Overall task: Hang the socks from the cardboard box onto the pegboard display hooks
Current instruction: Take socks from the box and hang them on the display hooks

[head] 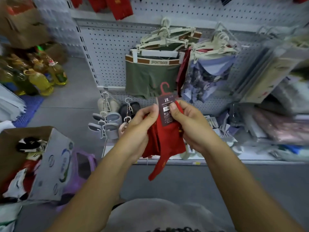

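Both hands hold a bundle of red socks in front of the grey pegboard. A dark card label with a red plastic hook tops the front pair. My left hand grips the bundle's left side. My right hand pinches the label with the thumb on its face. One sock toe dangles below the bundle. The open cardboard box stands on the floor at lower left, with more red, black and white socks inside. Red socks hang at the top of the pegboard.
Olive underwear on hangers and printed blue garments hang on the pegboard behind the socks. Slippers hang lower left. Packaged goods crowd the right. Oil bottles and a purple toy car stand on the floor at left.
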Available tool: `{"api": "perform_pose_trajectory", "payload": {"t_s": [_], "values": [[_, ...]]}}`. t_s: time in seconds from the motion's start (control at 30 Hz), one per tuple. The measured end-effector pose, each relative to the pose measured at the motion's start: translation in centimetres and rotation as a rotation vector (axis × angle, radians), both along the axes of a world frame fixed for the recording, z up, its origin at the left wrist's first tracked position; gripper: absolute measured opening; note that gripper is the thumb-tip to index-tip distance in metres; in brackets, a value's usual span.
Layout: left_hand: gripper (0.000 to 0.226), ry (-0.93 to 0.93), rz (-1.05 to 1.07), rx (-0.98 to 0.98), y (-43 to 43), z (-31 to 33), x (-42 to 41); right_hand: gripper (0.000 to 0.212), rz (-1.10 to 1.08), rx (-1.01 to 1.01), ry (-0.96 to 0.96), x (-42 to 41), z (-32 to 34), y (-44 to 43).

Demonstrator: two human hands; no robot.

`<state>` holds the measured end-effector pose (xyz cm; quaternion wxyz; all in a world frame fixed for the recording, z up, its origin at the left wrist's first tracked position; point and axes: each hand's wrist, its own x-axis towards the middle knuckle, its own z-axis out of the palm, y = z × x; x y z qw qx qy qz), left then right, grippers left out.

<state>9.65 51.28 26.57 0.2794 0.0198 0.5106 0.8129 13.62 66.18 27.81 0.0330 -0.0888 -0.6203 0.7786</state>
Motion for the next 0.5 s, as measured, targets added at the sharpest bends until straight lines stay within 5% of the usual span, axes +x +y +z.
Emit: {"api": "perform_pose_trajectory", "payload": {"t_s": [0.23,0.37,0.5], "values": [[0.009,-0.081,0.066,0.051,-0.5,-0.5,0.7,0.027,-0.148,-0.072,-0.044,2.4,0.3,2.9],[0.051,-0.065,0.102,0.019,-1.5,-0.7,0.1,0.016,-0.192,-0.093,-0.038,3.0,0.4,3.6],[0.048,0.029,0.174,-0.063,-2.1,-0.5,-0.7,0.012,-0.236,-0.110,-0.017,3.8,1.2,4.5]]}}
